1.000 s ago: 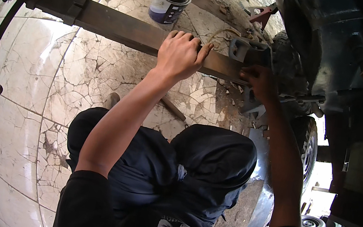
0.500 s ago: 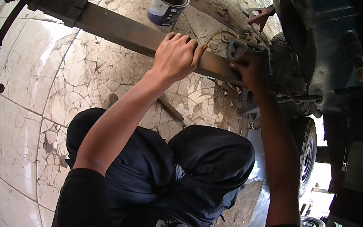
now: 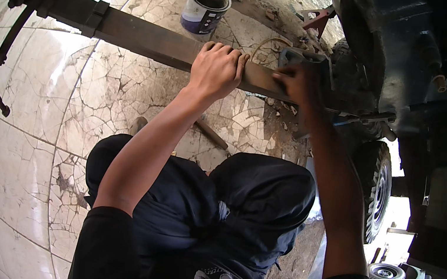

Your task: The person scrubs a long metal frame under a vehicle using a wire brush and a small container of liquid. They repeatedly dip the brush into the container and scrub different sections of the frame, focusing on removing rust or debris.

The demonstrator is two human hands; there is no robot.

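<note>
A long brown steel leaf spring (image 3: 146, 36) runs from the upper left toward the dark underside at right, with a metal clamp band (image 3: 95, 18) around its left part. My left hand (image 3: 218, 70) is wrapped over it near the middle, fingers curled over the far edge. Just to the right, my right hand (image 3: 299, 84) is closed in deep shade above the spring's right part. Its fingertips point left, and what they hold, if anything, is too dark to make out. Beyond that hand is a grey metal bracket-like part (image 3: 292, 56).
An open paint can (image 3: 205, 11) stands on the cracked tile floor (image 3: 38, 71) beyond the spring. A short metal bar (image 3: 211, 134) lies before my knees. A red stand (image 3: 319, 20) is at the far right. Vehicle underside (image 3: 384, 42) and a tyre (image 3: 372, 184) fill the right.
My right hand has shifted a little left along the spring, toward my left hand. My left hand keeps its hold on the spring, and the view has shifted slightly.
</note>
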